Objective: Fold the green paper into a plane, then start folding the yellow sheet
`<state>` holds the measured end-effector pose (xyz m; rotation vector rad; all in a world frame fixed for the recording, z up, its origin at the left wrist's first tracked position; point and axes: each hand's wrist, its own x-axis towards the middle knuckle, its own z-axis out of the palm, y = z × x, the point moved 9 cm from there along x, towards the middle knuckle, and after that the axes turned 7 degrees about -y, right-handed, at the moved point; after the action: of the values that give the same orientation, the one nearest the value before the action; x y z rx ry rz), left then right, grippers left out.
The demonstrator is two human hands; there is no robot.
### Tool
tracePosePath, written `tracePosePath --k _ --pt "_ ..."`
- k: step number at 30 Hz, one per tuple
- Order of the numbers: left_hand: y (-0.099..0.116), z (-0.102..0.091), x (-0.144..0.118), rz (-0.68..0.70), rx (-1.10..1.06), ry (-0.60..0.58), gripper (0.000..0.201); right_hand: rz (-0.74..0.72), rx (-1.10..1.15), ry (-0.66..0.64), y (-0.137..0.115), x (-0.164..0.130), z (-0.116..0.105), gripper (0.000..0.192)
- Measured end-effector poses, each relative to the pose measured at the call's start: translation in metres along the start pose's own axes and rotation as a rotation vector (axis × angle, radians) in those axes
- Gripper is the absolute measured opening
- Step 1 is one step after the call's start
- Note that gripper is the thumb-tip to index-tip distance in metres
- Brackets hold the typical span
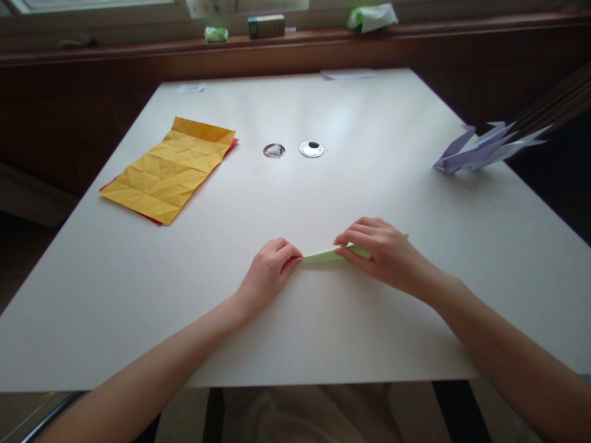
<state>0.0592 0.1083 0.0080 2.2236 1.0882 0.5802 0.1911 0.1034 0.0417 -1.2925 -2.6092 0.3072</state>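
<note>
A narrow strip of folded light-green paper [321, 256] lies between my two hands on the white table [295, 332]. My left hand [272, 271] pinches its left end between thumb and fingers. Over the right part of the strip is my right hand [381, 252], thumb at the near side and fingers curled at the far side, gripping it. A small green tip shows beyond the right knuckles. The middle of the right portion is partly hidden under that hand.
Creased yellow paper [166, 169] with red paper beneath it lies at the left. Two round pieces, a grey disc [274, 151] and a silver-black one [312, 149], sit farther back. Folded purple paper figures [480, 151] stand at the right edge. A small box [266, 26] rests on the ledge.
</note>
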Motion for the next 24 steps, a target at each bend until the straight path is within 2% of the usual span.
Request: tracePosePath --k 4,10,13,16,18,20,24 --pt "0.003 0.003 -0.002 0.000 -0.011 -0.010 0.012 -0.004 0.162 0.052 -0.015 0.006 0.011 0.009" --pt "0.010 0.004 -0.003 0.059 0.064 0.000 0.011 0.114 0.375 -0.035 -0.008 0.014 0.033 0.009" --pt "0.027 0.000 -0.011 0.162 0.304 0.070 0.013 0.145 0.422 -0.032 -0.003 0.015 0.035 0.007" --pt "0.058 0.005 -0.029 0.333 0.629 0.131 0.025 0.143 0.433 -0.009 -0.002 0.014 0.034 0.008" --pt "0.074 0.013 -0.040 0.421 0.721 0.107 0.027 0.141 0.444 -0.005 -0.002 0.014 0.035 0.009" --pt "0.080 0.022 -0.047 0.435 0.742 0.047 0.033 0.141 0.455 0.000 -0.002 0.015 0.035 0.010" --pt "0.072 0.035 -0.047 0.287 0.776 -0.072 0.047 0.130 0.457 0.000 -0.003 0.016 0.035 0.010"
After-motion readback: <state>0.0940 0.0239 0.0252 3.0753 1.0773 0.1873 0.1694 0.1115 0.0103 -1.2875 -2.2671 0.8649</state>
